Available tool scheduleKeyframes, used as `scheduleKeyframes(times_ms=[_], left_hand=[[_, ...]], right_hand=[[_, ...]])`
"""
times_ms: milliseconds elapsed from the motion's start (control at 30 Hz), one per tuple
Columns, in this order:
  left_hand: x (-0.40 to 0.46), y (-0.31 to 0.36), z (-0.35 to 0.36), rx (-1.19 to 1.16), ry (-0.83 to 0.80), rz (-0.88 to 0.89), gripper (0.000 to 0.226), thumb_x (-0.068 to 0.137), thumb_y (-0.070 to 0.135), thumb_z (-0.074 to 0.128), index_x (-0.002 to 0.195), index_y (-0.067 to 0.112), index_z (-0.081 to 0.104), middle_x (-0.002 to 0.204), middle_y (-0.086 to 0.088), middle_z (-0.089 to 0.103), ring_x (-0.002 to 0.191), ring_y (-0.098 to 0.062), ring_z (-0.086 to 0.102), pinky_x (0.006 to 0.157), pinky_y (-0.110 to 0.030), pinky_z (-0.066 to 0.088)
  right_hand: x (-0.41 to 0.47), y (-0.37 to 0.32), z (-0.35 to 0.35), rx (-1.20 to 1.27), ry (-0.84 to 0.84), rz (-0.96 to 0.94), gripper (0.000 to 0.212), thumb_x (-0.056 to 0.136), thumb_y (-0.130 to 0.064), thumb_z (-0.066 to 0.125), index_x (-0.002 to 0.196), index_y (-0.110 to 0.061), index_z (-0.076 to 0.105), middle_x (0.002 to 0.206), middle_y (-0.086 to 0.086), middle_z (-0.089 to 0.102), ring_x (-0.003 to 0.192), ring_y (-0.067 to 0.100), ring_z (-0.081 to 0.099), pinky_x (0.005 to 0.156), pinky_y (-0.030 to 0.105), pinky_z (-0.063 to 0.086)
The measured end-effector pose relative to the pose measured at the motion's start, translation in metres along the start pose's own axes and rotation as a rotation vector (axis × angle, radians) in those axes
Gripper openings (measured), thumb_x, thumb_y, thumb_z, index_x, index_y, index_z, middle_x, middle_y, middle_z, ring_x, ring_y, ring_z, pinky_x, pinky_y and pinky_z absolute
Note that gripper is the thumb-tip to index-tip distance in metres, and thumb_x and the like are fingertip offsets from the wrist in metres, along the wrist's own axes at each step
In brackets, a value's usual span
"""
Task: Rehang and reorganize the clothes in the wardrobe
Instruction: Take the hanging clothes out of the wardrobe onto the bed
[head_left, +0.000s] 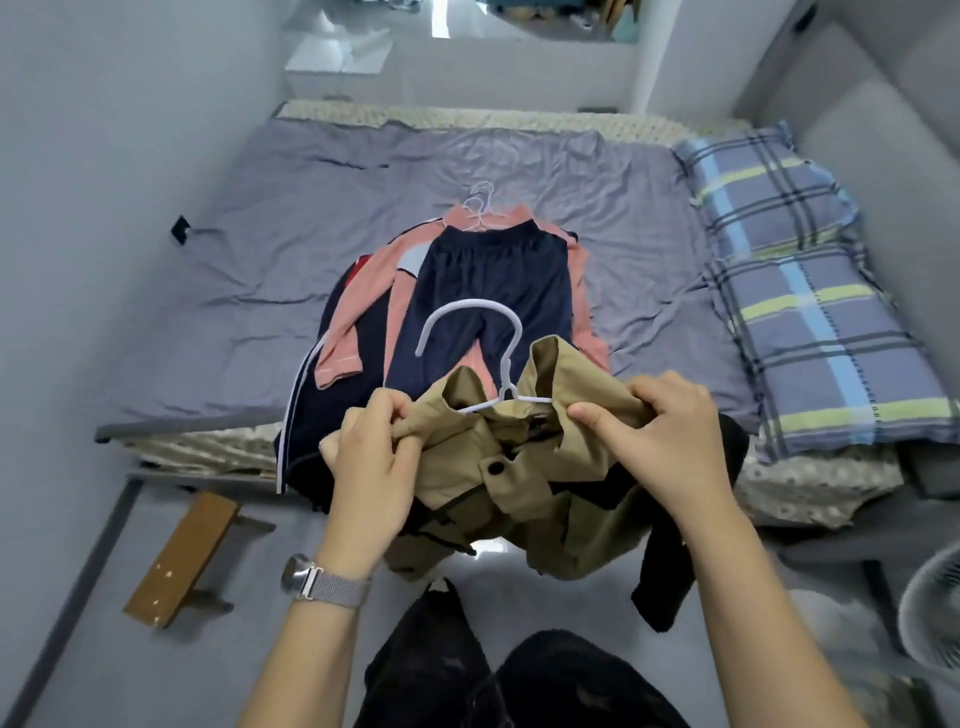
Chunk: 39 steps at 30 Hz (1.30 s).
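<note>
Just off the near edge of the bed, over the floor, a khaki cotton garment with a dark button and black straps (519, 467) is held up between the two hands, with a white plastic hanger (498, 358) set in its opening; the hanger's hook stands up above the cloth and its arms run down into the fabric. The left hand (374, 452) is closed in a fist around a bunched fold on the garment's left side, and the right hand (660, 436) pinches the cloth on the other side, thumb on top and fingers curled under. A silver mesh-band wristwatch (322, 582) sits on the left wrist. Behind the garment, at the middle of the bed (623, 208) and reaching its near edge, lies a pile of clothes: navy blue trousers (488, 280) on top of a salmon-pink long-sleeved top (358, 312), and a dark navy piece with white piping (306, 415) spilling over the edge. More white hangers (480, 205) lie at the far end of the pile. Two blue plaid pillows (810, 291) lie along the right edge of the bed. On the floor to the left stands a small brown wooden stool (182, 556), and part of a white fan (935, 613) shows at the right.
</note>
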<state>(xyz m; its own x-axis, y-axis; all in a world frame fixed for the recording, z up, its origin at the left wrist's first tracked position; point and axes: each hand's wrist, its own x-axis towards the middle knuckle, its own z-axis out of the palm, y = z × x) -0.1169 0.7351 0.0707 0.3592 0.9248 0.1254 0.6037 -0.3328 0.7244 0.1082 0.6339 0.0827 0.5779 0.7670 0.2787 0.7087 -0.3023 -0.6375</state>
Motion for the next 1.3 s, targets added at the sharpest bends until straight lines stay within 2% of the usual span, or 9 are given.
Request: scheduleKeyframes(times_ms=[233,367,533,800,967,1033,1133,1233,1300], left_hand=[[0.121,-0.01,-0.007,0.043,-0.078,0.122,0.014,0.078,0.016,0.044,0.081,0.029,0.044,0.077,0.016,0.05,0.082,-0.011,0.044,0.071,-0.027,0.015],[0.193,-0.013,0.001,0.042,-0.079,0.152,0.013,0.078,0.017,0.045,0.081,0.03,0.043,0.077,0.016,0.051,0.081,-0.006,0.041,0.073,-0.027,0.016],[0.289,-0.006,0.012,0.066,-0.001,0.172,0.017,0.076,0.014,0.045,0.084,0.028,0.043,0.08,0.015,0.05,0.084,-0.009,0.041,0.067,-0.029,0.013],[0.451,0.037,0.009,0.114,0.21,0.249,0.014,0.083,0.014,0.05,0.091,0.024,0.045,0.09,0.007,0.052,0.089,-0.016,0.043,0.071,-0.03,0.016],[0.538,-0.014,0.064,0.045,0.044,0.189,0.013,0.081,0.02,0.053,0.08,0.028,0.044,0.068,0.012,0.05,0.083,-0.024,0.054,0.075,-0.04,0.031],[0.56,-0.036,0.092,0.06,0.009,0.133,0.014,0.082,0.018,0.054,0.079,0.028,0.045,0.066,0.013,0.048,0.085,-0.023,0.054,0.075,-0.038,0.027],[0.586,-0.067,0.127,0.143,-0.02,0.021,0.007,0.084,0.023,0.058,0.089,0.027,0.057,0.087,0.009,0.06,0.1,-0.023,0.053,0.081,-0.034,0.024],[0.603,-0.098,0.153,0.247,-0.137,-0.081,0.032,0.087,0.027,0.06,0.118,0.024,0.056,0.121,0.001,0.057,0.119,-0.024,0.045,0.097,-0.04,0.027],[0.605,-0.117,0.166,0.272,-0.191,-0.117,0.039,0.088,0.027,0.059,0.126,0.023,0.053,0.129,0.0,0.054,0.123,-0.024,0.043,0.099,-0.044,0.03]], right_hand=[[0.069,-0.01,0.046,0.075,0.052,0.21,0.049,0.059,-0.061,0.075,0.05,-0.024,0.044,0.055,-0.007,0.044,0.064,0.01,0.045,0.069,0.029,0.032],[0.128,-0.011,0.066,0.092,0.083,0.242,0.053,0.056,-0.073,0.061,0.05,-0.022,0.047,0.056,-0.003,0.049,0.064,0.013,0.046,0.064,0.024,0.031],[0.232,-0.012,0.091,0.153,0.06,0.178,0.042,0.058,-0.074,0.062,0.048,-0.037,0.046,0.052,-0.012,0.047,0.054,0.008,0.037,0.062,0.026,0.027],[0.416,-0.024,0.097,0.299,-0.006,0.068,0.066,0.068,-0.066,0.069,0.057,-0.005,0.045,0.051,-0.006,0.035,0.052,0.006,0.032,0.053,0.031,0.025],[0.483,0.024,0.172,0.288,-0.143,0.16,0.064,0.067,-0.071,0.065,0.057,-0.01,0.049,0.052,-0.009,0.04,0.053,0.006,0.038,0.055,0.032,0.03],[0.496,0.05,0.209,0.265,-0.181,0.215,0.065,0.068,-0.071,0.064,0.061,-0.007,0.054,0.053,-0.009,0.045,0.053,0.006,0.041,0.056,0.032,0.034],[0.516,0.087,0.259,0.184,-0.274,0.247,0.05,0.08,-0.06,0.062,0.063,-0.014,0.053,0.057,-0.009,0.049,0.062,0.01,0.048,0.064,0.034,0.037],[0.542,0.12,0.303,-0.003,-0.368,0.207,0.034,0.095,-0.043,0.05,0.072,-0.019,0.044,0.071,-0.004,0.052,0.082,0.025,0.054,0.08,0.039,0.034],[0.561,0.138,0.332,-0.109,-0.438,0.202,0.028,0.1,-0.035,0.042,0.082,-0.013,0.044,0.086,0.007,0.056,0.095,0.031,0.054,0.085,0.04,0.032]])
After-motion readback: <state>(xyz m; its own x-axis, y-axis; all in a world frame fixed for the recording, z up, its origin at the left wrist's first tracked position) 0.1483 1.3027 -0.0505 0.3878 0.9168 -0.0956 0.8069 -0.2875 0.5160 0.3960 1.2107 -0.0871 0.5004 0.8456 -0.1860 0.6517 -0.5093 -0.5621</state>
